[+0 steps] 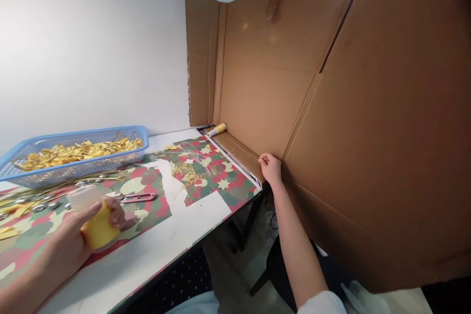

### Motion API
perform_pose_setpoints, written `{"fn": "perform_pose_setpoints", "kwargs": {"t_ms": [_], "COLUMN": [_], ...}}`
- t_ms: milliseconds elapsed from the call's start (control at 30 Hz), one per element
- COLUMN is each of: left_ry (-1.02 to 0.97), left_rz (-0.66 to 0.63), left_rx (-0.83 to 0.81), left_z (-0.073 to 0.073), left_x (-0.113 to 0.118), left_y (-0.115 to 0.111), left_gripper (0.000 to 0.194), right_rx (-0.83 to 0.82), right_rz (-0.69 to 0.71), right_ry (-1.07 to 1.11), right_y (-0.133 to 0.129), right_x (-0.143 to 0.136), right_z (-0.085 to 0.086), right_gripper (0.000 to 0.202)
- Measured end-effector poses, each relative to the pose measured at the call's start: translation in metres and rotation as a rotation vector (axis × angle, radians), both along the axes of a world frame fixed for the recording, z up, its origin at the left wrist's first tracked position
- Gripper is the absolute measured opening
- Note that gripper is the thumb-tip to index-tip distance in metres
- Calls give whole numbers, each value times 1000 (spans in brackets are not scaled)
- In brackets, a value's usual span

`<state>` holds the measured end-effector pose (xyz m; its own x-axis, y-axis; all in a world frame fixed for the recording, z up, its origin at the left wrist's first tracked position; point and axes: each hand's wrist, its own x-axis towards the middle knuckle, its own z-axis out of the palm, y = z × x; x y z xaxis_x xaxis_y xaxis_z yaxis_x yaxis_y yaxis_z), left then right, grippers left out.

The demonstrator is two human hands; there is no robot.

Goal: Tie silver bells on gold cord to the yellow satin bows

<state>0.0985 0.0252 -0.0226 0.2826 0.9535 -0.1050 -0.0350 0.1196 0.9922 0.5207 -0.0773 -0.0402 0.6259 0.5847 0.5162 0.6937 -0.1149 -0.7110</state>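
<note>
- Left grip (79, 230) is clamped on a yellow cylinder (101, 234) with whitish top.
- Right grip (271, 169) is pinched together beside a brown cardboard panel (265, 83); contents unclear.

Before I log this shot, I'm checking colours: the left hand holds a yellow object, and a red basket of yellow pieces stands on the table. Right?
The basket is blue, not red, as the head view shows. The left hand holds a yellow object, and the basket of yellow pieces stands on the table.
</note>
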Motion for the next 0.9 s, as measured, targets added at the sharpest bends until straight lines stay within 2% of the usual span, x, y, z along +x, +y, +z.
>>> {"fn": "perform_pose_setpoints", "kwargs": {"t_ms": [100, 200, 433, 700, 800, 900], "left_ry": [-136, -145, -187, -171, -156, -137], "left_rz": [-55, -70, -16, -99, -131, -187], "left_rx": [-52, -78, -107, -62, -45, -62], "left_z": [10, 14, 17, 12, 15, 20], "left_x": [3, 5, 3, 4, -1, -14], "left_y": [-13, -18, -19, -18, -17, -18], "left_gripper": [32, 32, 32, 32, 35, 39], "right_rx": [-44, -83, -126, -161, -183, -167], "right_rz": [-2, 0, -31, -39, -33, -71], "right_ry": [-39, -73, -124, -101, -80, -91], "right_y": [2, 2, -2, 0, -13, -39], "right_x": [1, 1, -2, -1, 4, -4], "right_z": [1, 1, -1, -1, 10, 35], "right_gripper": [12, 13, 16, 14, 18, 25]}}
